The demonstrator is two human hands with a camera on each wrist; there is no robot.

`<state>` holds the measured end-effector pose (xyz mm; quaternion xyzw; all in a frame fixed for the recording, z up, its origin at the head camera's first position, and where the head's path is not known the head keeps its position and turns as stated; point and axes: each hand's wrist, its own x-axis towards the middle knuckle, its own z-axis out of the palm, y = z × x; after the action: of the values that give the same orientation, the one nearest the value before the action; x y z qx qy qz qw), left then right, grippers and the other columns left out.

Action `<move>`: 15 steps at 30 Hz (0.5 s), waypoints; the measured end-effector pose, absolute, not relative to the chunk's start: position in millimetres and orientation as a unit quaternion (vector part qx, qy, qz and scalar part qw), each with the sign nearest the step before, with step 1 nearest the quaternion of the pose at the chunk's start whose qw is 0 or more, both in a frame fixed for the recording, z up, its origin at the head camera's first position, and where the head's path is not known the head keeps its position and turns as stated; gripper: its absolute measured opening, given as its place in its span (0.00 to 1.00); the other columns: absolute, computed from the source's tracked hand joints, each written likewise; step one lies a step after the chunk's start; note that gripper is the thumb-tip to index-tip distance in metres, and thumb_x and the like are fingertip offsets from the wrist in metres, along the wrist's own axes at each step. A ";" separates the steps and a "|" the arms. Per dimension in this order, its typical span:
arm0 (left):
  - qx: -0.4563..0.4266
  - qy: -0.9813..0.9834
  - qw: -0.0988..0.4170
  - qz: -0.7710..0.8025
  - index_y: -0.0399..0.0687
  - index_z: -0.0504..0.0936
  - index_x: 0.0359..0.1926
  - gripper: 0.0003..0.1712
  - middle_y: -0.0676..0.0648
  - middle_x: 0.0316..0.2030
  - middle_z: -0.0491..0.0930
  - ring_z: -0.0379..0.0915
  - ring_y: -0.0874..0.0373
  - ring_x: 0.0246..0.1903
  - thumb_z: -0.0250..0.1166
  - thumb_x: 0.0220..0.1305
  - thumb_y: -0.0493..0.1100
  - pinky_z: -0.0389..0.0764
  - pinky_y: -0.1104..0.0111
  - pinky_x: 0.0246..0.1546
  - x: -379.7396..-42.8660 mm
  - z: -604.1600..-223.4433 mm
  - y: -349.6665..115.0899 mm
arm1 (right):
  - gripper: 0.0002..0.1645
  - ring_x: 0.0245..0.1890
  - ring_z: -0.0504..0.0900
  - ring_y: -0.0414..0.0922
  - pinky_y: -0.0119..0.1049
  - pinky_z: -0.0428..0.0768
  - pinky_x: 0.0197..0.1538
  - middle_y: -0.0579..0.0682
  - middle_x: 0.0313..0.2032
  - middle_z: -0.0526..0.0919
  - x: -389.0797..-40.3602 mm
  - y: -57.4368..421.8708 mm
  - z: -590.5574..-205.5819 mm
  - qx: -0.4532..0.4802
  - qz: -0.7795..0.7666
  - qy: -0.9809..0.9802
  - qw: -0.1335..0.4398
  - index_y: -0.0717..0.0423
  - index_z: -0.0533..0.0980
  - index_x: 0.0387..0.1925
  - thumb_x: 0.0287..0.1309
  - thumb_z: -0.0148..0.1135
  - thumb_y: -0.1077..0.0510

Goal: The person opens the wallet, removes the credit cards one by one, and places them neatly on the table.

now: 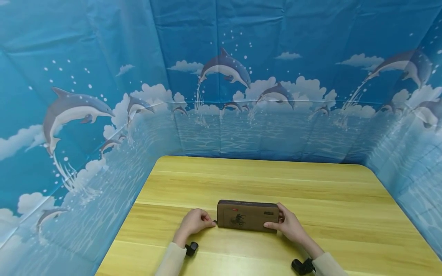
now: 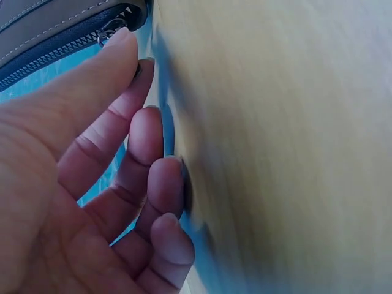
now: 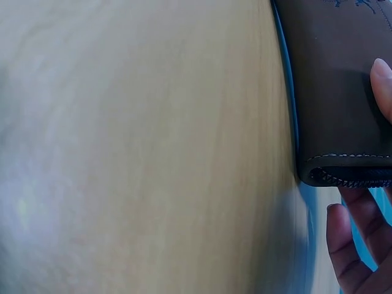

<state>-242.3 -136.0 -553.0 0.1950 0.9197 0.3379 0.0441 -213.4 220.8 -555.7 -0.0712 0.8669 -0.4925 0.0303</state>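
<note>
A brown zip-around wallet [image 1: 252, 217] with a dark horse emblem stands on its long edge on the wooden table. My right hand [image 1: 289, 225] grips its right end, thumb on the front face and fingers behind. At the left end, my left hand [image 1: 197, 222] pinches the zipper pull between thumb and index finger. The left wrist view shows the metal zipper slider [image 2: 112, 30] near the wallet's corner, the closed teeth running away from it; the thumb hides most of the pull. In the right wrist view the wallet's stitched end [image 3: 349, 158] shows, with the right thumb [image 3: 383, 86] on its face.
The yellow wood-grain table [image 1: 262, 176] extends around the wallet on all sides. A blue dolphin-print curtain [image 1: 221, 130] hangs along its back and both sides. Dark wrist cameras are strapped to the left wrist [image 1: 191, 249] and right wrist [image 1: 302, 266].
</note>
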 end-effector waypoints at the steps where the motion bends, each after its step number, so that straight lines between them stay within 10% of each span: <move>1: 0.196 0.920 0.044 0.338 0.55 0.82 0.20 0.12 0.62 0.19 0.75 0.64 0.67 0.18 0.72 0.54 0.52 0.68 0.71 0.23 -242.7 -553.7 -136.2 | 0.29 0.20 0.60 0.42 0.31 0.59 0.23 0.50 0.23 0.64 -212.8 220.9 -556.3 -0.072 -0.492 0.867 0.028 0.51 0.70 0.43 0.43 0.75 0.46; 15: 0.199 0.925 0.048 0.321 0.56 0.78 0.22 0.12 0.61 0.18 0.72 0.63 0.66 0.18 0.67 0.60 0.51 0.67 0.70 0.23 -245.8 -557.1 -135.2 | 0.31 0.26 0.74 0.41 0.33 0.72 0.27 0.45 0.34 0.81 -211.2 222.3 -558.9 -0.092 -0.505 0.858 0.021 0.51 0.73 0.50 0.45 0.75 0.49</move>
<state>-245.8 -135.2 -557.1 0.1993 0.9247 0.3208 0.0480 -211.2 222.3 -558.9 -0.0919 0.8580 -0.5049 0.0211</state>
